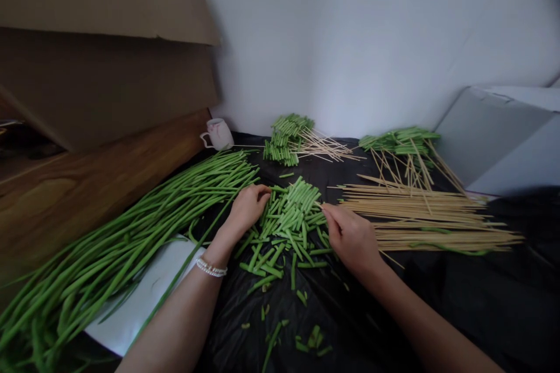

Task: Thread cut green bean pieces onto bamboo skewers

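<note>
My right hand (353, 237) pinches the end of a bamboo skewer. Cut garlic scape pieces (301, 198) appear threaded side by side along that skewer, just above a loose heap of cut pieces (271, 259). On the heap's left edge, my left hand (248, 205) has its thumb and fingers closed at a green piece; its fingertips are partly hidden. Long uncut garlic scapes (175, 204) lie left of that hand. Loose bamboo skewers (420, 210) are spread beyond my right hand.
Filled skewers lie in two piles, one at the back middle (289, 137) and one at the back right (400, 141). A white mug (219, 134) stands by the wall. Cardboard (109, 81) rises at left, a white box (499, 134) at right. Black plastic (350, 320) covers the surface.
</note>
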